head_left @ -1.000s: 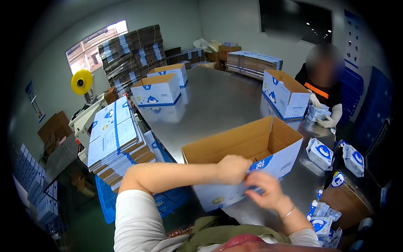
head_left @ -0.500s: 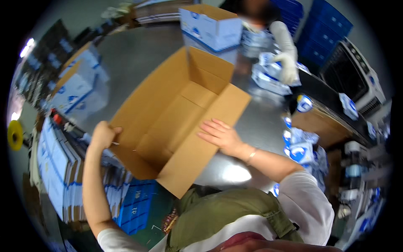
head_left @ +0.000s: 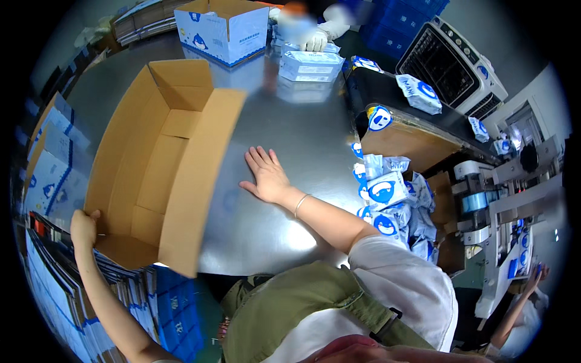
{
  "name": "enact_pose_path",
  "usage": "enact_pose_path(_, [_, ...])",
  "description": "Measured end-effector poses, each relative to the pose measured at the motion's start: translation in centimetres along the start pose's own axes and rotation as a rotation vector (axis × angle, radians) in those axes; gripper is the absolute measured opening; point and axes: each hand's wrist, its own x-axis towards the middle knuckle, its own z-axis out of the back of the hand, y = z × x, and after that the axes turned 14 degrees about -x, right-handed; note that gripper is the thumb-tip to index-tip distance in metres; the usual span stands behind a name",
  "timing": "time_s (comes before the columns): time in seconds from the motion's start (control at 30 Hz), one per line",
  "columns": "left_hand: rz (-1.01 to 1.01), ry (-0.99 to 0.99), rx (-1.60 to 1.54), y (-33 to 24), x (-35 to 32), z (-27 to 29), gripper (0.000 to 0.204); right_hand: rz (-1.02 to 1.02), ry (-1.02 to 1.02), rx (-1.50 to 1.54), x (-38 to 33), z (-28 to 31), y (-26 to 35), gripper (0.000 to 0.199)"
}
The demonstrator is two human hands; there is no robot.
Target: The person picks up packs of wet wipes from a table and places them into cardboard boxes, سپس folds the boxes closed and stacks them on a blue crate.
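Note:
A brown cardboard box, its top open and nothing inside, stands at the left of the metal table. My left hand grips its near left edge, thumb over the rim. One long flap folds outward on the box's right side. To the right of that flap, my right hand is held over the table with fingers stretched out, holding nothing. Whether the palm touches the metal I cannot tell.
Several blue-and-white packs are heaped right of the table, beside a black conveyor carrying more packs. Across the table a person's gloved hand touches packs next to a printed carton. Flattened cartons stand at lower left.
My right hand has come off the box flap and now is over the table. The view has turned rightward, so the box appears further left, with my left hand still on it.

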Motion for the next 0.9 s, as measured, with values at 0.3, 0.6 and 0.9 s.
enact_pose_path(0.3, [0.033, -0.015, -0.005, -2.2, -0.9, 0.6, 0.039, -0.014, -0.021, -0.045, -0.6, -0.4, -0.5, 0.065])
enact_pose_path(0.6, [0.050, -0.017, -0.007, -2.5, -0.7, 0.5, 0.041, 0.041, -0.011, 0.075, 0.7, 0.9, -2.4, 0.067])
enact_pose_path(0.9, [0.073, -0.025, 0.006, -3.6, -0.8, 0.3, 0.043, -0.381, -0.066, -0.706, 11.7, 9.7, -25.1, 0.086])
